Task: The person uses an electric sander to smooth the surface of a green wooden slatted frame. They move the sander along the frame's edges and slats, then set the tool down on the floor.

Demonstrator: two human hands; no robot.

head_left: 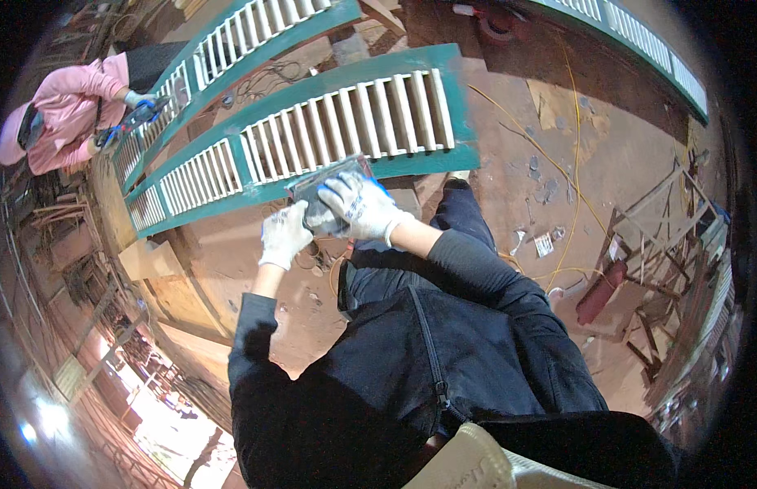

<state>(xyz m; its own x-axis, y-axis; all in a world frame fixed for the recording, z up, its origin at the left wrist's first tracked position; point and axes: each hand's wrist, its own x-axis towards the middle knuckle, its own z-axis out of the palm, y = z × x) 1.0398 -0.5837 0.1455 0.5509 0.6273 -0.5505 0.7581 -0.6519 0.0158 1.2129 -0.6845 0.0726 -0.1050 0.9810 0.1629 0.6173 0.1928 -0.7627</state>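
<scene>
While a dark jacket (492,342) is filling the foreground, its sleeves are leading to two white-gloved hands. The left hand (286,234) is wrapping the left end of a dark hand tool (306,189), and the right hand (360,205) is clasping it from above, so both are clamping the same tool. That tool is overlapping the near edge of a green louvred panel (241,163) with pale slats; the view is not telling whether it is touching the wood. Yellow cord (577,134) is snaking over the reddish floor (509,175) to the right. Beyond the first panel, a second green panel (192,73) is extending alongside, and a co-worker in pink (77,90) is reaching over its left part, holding a tool with blue parts (138,116).
</scene>
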